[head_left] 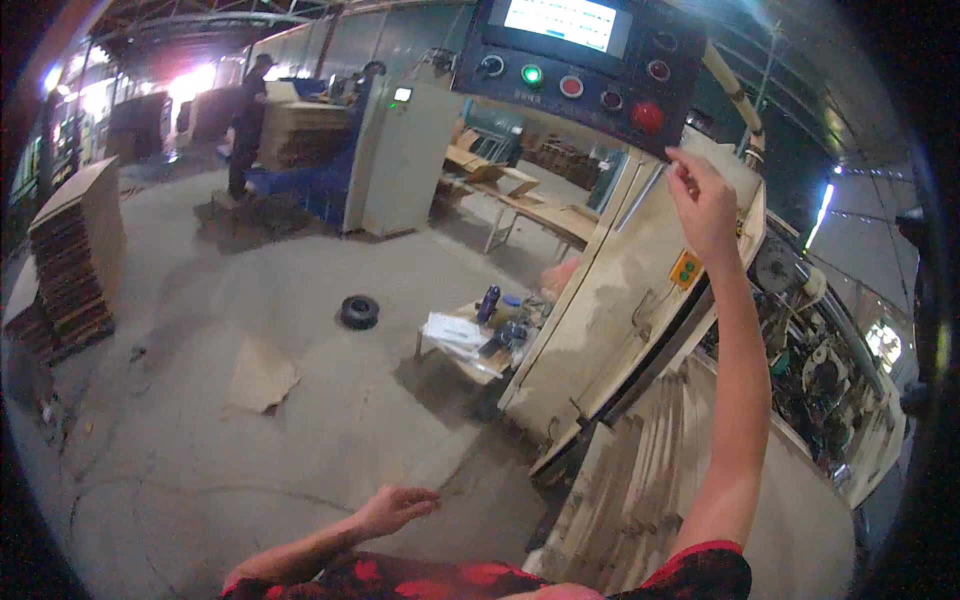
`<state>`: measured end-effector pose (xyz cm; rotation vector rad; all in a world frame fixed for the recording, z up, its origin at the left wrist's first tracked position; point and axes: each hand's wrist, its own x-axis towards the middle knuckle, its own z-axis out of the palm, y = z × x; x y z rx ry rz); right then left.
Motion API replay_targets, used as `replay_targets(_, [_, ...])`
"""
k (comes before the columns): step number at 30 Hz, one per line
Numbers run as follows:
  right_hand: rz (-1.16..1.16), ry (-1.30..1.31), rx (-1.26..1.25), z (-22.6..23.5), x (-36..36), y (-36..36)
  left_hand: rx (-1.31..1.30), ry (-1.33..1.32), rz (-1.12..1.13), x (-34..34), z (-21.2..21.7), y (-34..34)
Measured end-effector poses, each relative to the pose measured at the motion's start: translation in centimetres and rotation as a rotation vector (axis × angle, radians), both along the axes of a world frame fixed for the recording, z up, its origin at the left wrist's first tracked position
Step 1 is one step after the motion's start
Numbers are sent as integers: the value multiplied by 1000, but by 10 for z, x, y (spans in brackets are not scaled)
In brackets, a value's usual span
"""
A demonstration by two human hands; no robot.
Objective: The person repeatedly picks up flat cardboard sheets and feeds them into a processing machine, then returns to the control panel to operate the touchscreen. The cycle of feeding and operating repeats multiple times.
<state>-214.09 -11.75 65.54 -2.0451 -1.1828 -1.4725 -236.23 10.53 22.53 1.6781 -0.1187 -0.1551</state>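
My right hand [703, 205] is raised at the upper right, just below the lower right corner of a dark control panel [510, 82]. Its fingers are curled in, the index finger less than the others, and I see nothing in them. Closest to it on the panel is a large red push button [647, 118]; a gap shows between them. A lit green button [531, 75], a red button [571, 87] and a lit screen [562, 22] are also on the panel. Low in front of me, my left hand [395, 510] hangs over the floor, fingers stretched out, holding nothing.
A cream machine housing [570, 340] with a small yellow switch box [685, 269] stands at the right. Cardboard sheets [630, 480] lean below it. A low table [470, 355] holds papers and a bottle. Cardboard stacks [80, 250] stand left; a person [247, 125] stands far back.
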Motion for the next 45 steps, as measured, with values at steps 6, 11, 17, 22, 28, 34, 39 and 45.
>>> replay_targets(6, [-89,-318,20,83,48,97,42,-8,11,81,9,113])
replay_targets(11, [-289,-322,20,117,68,145,62,-7,1,129,24,166])
replay_targets(17, [-300,-530,-134,130,88,198,-59,18,-7,144,21,180])
replay_targets(22, [-419,-548,-121,130,101,222,-7,88,8,150,17,193])
replay_targets(28, [-550,-625,-175,133,110,235,-109,137,74,161,14,199])
replay_targets(34, [-226,-562,17,114,99,177,-134,96,51,167,0,197])
replay_targets(39, [-212,-382,230,116,93,121,-99,112,5,178,-2,199])
replay_targets(45, [-298,-422,150,119,100,112,-104,147,-16,183,4,184])
